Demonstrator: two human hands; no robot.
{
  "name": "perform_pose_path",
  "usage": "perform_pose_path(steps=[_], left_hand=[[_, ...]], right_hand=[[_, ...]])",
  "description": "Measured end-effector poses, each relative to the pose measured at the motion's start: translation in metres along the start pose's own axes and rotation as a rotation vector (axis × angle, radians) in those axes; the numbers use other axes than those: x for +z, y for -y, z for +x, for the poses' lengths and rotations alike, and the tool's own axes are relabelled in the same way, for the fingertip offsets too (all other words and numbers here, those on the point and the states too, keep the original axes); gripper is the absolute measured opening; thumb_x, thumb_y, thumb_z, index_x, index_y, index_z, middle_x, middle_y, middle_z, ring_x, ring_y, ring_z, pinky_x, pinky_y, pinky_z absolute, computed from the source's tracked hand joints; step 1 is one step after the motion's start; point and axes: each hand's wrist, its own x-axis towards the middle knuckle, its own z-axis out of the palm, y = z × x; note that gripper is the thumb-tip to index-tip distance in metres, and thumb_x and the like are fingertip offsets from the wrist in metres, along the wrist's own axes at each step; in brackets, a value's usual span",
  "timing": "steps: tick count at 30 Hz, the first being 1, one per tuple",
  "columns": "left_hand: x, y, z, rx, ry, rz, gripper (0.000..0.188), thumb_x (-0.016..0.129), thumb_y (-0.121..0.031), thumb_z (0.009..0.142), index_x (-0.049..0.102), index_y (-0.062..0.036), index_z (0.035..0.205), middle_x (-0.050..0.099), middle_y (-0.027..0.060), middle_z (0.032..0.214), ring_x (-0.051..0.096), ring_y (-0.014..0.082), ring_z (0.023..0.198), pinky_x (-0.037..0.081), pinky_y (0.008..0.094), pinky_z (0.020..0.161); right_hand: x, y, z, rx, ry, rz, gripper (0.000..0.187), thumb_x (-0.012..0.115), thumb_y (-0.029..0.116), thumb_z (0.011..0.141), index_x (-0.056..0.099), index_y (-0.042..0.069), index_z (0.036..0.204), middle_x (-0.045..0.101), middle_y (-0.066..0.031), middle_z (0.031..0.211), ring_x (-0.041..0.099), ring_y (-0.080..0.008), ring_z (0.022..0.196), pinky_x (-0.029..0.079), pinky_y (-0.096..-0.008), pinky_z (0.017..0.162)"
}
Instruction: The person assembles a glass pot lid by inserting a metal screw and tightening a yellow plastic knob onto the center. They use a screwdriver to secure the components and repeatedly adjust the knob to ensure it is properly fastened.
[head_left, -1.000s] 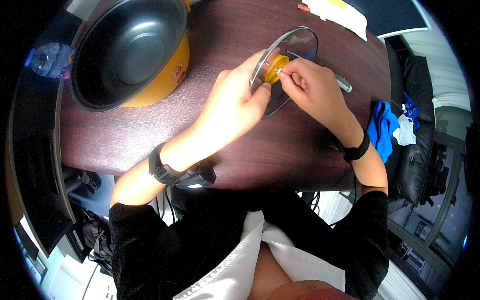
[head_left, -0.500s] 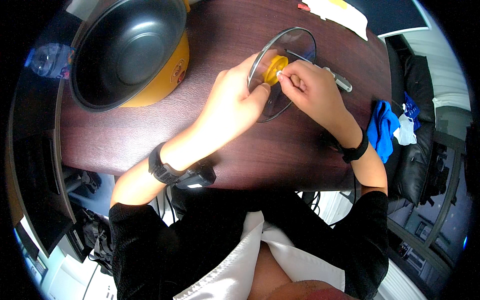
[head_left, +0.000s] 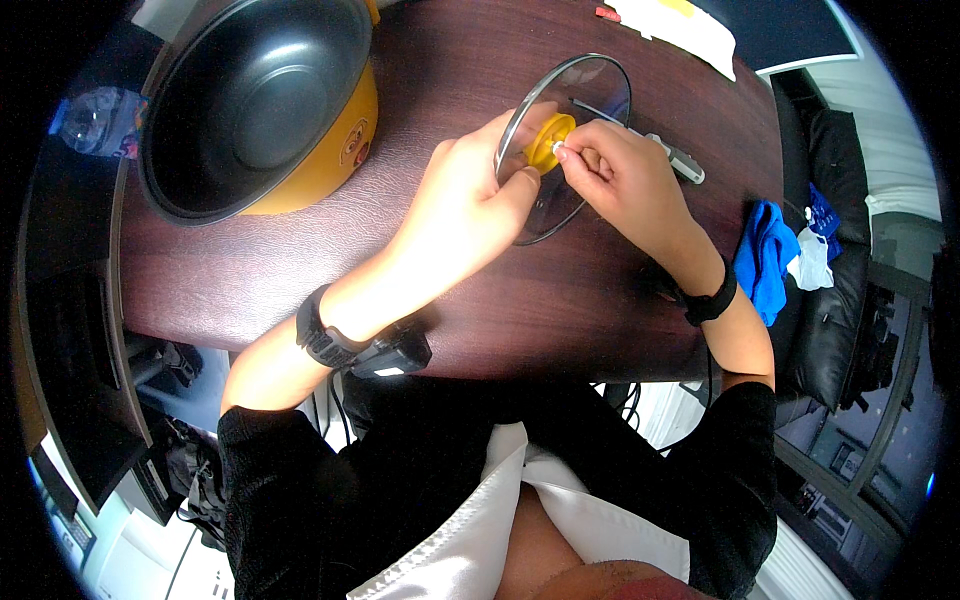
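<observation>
A round glass lid (head_left: 590, 84) with a dark rim is tilted nearly on edge above the table. My left hand (head_left: 478, 190) grips it from the left, fingers behind the glass and thumb in front near the yellow knob (head_left: 552, 140) at its middle. My right hand (head_left: 622, 172) is closed in a pinch at the knob's centre, on a small whitish piece (head_left: 559, 149) whose kind I cannot make out. Behind the lid and right hand lies a screwdriver with a grey-white handle (head_left: 684, 165) and a thin shaft, partly covered.
A deep yellow pot (head_left: 335, 150) with a black inside stands at the table's (head_left: 440, 70) far left. White packaging (head_left: 680, 35) and a small red item (head_left: 607, 14) lie at the far right. A blue cloth (head_left: 766, 255) rests on a black chair (head_left: 825, 330) beyond the right edge.
Both hands stay almost in place around the lid and knob. The right fingertips and the yellow knob show only a very slight shift.
</observation>
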Motion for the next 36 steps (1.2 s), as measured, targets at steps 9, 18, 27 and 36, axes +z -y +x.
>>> perform_pose_path(steps=[9,18,27,36], left_hand=[[0.0,-0.001,0.0,0.003,-0.005,0.026,0.051,0.045,0.007,0.084,0.044,0.0005,0.135,0.058,0.0109,0.124,0.058,0.0126,0.103,0.049,0.0276,0.085],[0.0,-0.002,0.0,-0.026,0.008,-0.052,0.049,0.043,0.004,0.086,0.044,-0.0003,0.135,0.055,0.0111,0.128,0.054,0.0148,0.114,0.048,0.0281,0.09],[-0.003,0.001,0.002,0.1,-0.038,0.034,0.051,0.042,0.005,0.087,0.041,0.0011,0.137,0.054,0.0114,0.129,0.054,0.0153,0.114,0.047,0.0281,0.09],[-0.004,-0.017,0.001,0.222,-0.069,0.253,0.051,0.046,0.007,0.083,0.047,0.0003,0.134,0.06,0.0163,0.115,0.06,0.0186,0.1,0.046,0.0294,0.087]], right_hand=[[0.002,-0.002,0.0,-0.021,0.0,-0.002,0.014,0.064,0.015,0.086,0.055,0.004,0.085,0.056,-0.0116,0.069,0.057,-0.0274,0.058,0.043,-0.035,0.053],[0.002,0.0,-0.002,0.026,-0.011,0.014,0.015,0.065,0.017,0.085,0.055,0.005,0.086,0.055,-0.0106,0.069,0.056,-0.0264,0.057,0.043,-0.0343,0.052],[0.007,0.002,0.006,-0.024,-0.129,-0.06,0.015,0.065,0.017,0.085,0.056,0.006,0.087,0.06,-0.0119,0.072,0.06,-0.0293,0.06,0.045,-0.0371,0.053],[0.013,0.0,0.004,-0.101,-0.243,0.02,0.014,0.065,0.017,0.086,0.058,0.004,0.086,0.061,-0.0135,0.072,0.062,-0.0315,0.062,0.048,-0.0388,0.055]])
